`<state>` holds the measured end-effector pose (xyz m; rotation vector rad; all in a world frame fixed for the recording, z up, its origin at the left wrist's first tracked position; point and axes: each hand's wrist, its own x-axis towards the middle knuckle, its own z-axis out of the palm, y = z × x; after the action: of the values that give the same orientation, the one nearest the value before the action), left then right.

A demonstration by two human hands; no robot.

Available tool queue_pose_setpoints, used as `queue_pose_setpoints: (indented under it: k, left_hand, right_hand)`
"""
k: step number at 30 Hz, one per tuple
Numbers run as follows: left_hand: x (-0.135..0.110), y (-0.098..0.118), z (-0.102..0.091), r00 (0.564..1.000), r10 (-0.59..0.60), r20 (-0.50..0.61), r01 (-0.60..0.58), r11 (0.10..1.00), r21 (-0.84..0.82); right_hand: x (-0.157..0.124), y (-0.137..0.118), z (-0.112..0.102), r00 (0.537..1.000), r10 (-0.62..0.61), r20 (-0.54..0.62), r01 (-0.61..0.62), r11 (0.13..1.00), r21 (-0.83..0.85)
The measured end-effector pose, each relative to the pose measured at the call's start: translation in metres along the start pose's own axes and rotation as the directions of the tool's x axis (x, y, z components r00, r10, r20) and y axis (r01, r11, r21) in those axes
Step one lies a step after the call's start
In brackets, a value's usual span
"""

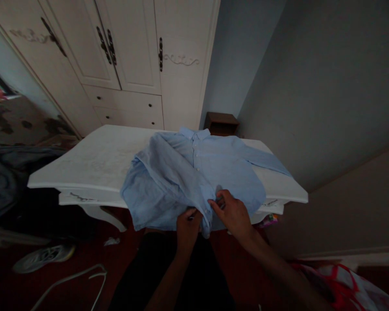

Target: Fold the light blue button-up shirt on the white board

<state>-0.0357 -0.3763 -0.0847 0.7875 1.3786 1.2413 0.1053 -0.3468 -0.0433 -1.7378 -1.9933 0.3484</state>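
A light blue button-up shirt [236,168] lies front up on a white table [97,151], collar at the far edge. One sleeve is folded across its front toward me; the other stretches out to the right. My left hand [188,226] is closed on the cuff of the folded sleeve, at the table's near edge. On the cuff's right side, my right hand [231,211] pinches the fabric between thumb and fingers. The shirt's hem hangs over the near edge. The fingertips of both hands are partly hidden by cloth.
Behind the table stands a white wardrobe [129,52], with a small brown wooden box [222,123] beside it. A grey wall [327,86] closes off the right. On the red floor are a shoe [43,258] and a white hanger [74,274]. Dark clothing [3,181] is piled at left.
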Motion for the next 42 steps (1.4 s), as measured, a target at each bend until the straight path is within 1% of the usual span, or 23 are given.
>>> queue_pose_setpoints:
  k: [5, 8, 10, 12, 14, 16, 18, 20, 22, 23, 25, 26, 28, 30, 31, 33, 34, 36, 38, 39, 40, 41, 42]
  left_hand:
    - [-0.002, 0.002, 0.000, 1.000, -0.017, 0.003, 0.017, 0.998, -0.059]
    - [-0.014, 0.006, -0.010, 0.999, -0.015, 0.030, 0.017, 0.996, -0.091]
    - [-0.024, 0.008, -0.021, 0.999, -0.002, 0.033, 0.006, 0.992, -0.125]
    - [-0.036, 0.011, -0.032, 1.000, 0.012, -0.012, -0.013, 0.990, -0.140]
    - [-0.046, 0.013, -0.041, 0.997, 0.024, -0.067, -0.033, 0.991, -0.127]
    - [-0.055, 0.015, -0.044, 0.995, 0.038, -0.089, -0.049, 0.991, -0.125]
    - [-0.061, 0.013, -0.041, 0.996, 0.047, -0.077, -0.058, 0.987, -0.152]
    - [-0.063, 0.009, -0.035, 0.997, 0.044, -0.061, -0.056, 0.977, -0.206]
    - [-0.062, 0.003, -0.029, 0.999, 0.028, -0.036, -0.037, 0.955, -0.293]
    - [-0.060, 0.000, -0.027, 1.000, 0.020, -0.015, -0.024, 0.937, -0.349]
    - [-0.057, -0.004, -0.024, 0.998, 0.005, 0.056, 0.021, 0.886, -0.464]
    - [-0.055, -0.004, -0.023, 0.995, 0.000, 0.103, 0.052, 0.860, -0.508]
    - [-0.054, -0.003, -0.023, 0.984, -0.014, 0.178, 0.112, 0.824, -0.556]
    - [-0.054, -0.001, -0.023, 0.977, -0.058, 0.203, 0.163, 0.819, -0.550]
    - [-0.055, 0.000, -0.022, 0.976, -0.085, 0.199, 0.182, 0.824, -0.537]
    - [-0.056, 0.002, -0.021, 0.973, -0.125, 0.193, 0.209, 0.831, -0.515]
    - [-0.056, 0.002, -0.020, 0.971, -0.136, 0.199, 0.221, 0.832, -0.509]
    - [-0.057, 0.001, -0.018, 0.965, -0.141, 0.222, 0.239, 0.821, -0.518]
    - [-0.056, 0.000, -0.015, 0.960, -0.145, 0.238, 0.254, 0.808, -0.531]
    - [-0.056, -0.001, -0.014, 0.960, -0.147, 0.238, 0.255, 0.806, -0.534]
    - [-0.055, -0.003, -0.013, 0.963, -0.148, 0.225, 0.249, 0.809, -0.532]
    - [-0.055, -0.004, -0.013, 0.967, -0.147, 0.207, 0.236, 0.818, -0.524]
    - [-0.054, -0.006, -0.013, 0.973, -0.145, 0.179, 0.218, 0.833, -0.509]
  right_hand:
    - [0.006, -0.006, -0.003, 1.000, 0.002, 0.013, -0.003, 0.998, 0.066]
    - [0.011, -0.006, -0.012, 0.998, -0.022, 0.055, 0.014, 0.989, 0.144]
    - [0.015, -0.004, -0.020, 0.998, -0.033, 0.044, 0.022, 0.969, 0.246]
    - [0.019, -0.002, -0.029, 1.000, -0.028, -0.009, 0.030, 0.935, 0.354]
    - [0.022, -0.001, -0.036, 0.999, -0.028, -0.019, 0.034, 0.889, 0.457]
    - [0.024, -0.003, -0.040, 0.999, -0.034, 0.039, 0.006, 0.827, 0.563]
    - [0.027, -0.007, -0.039, 0.990, -0.002, 0.144, -0.097, 0.731, 0.676]
    - [0.029, -0.011, -0.034, 0.960, 0.043, 0.276, -0.249, 0.585, 0.772]
    - [0.032, -0.012, -0.029, 0.919, 0.049, 0.390, -0.371, 0.439, 0.818]
    - [0.034, -0.011, -0.026, 0.902, 0.038, 0.430, -0.410, 0.388, 0.825]
    - [0.036, -0.006, -0.022, 0.866, 0.004, 0.500, -0.473, 0.333, 0.816]
    - [0.037, -0.002, -0.020, 0.839, -0.025, 0.543, -0.508, 0.322, 0.799]
    - [0.037, 0.007, -0.016, 0.765, -0.112, 0.634, -0.581, 0.304, 0.755]
    - [0.034, 0.018, -0.013, 0.690, -0.196, 0.697, -0.641, 0.283, 0.714]
    - [0.033, 0.023, -0.011, 0.669, -0.216, 0.712, -0.660, 0.269, 0.702]
    - [0.030, 0.031, -0.009, 0.652, -0.204, 0.731, -0.684, 0.257, 0.682]
    - [0.028, 0.034, -0.008, 0.638, -0.187, 0.747, -0.698, 0.269, 0.663]
    - [0.027, 0.039, -0.007, 0.587, -0.175, 0.791, -0.726, 0.318, 0.610]
    - [0.028, 0.041, -0.007, 0.531, -0.209, 0.821, -0.738, 0.362, 0.570]
    - [0.029, 0.040, -0.008, 0.524, -0.233, 0.820, -0.731, 0.372, 0.572]
    - [0.031, 0.039, -0.010, 0.527, -0.253, 0.811, -0.714, 0.386, 0.584]
    - [0.033, 0.037, -0.013, 0.533, -0.270, 0.802, -0.688, 0.414, 0.596]
    - [0.034, 0.035, -0.016, 0.536, -0.282, 0.796, -0.651, 0.462, 0.602]
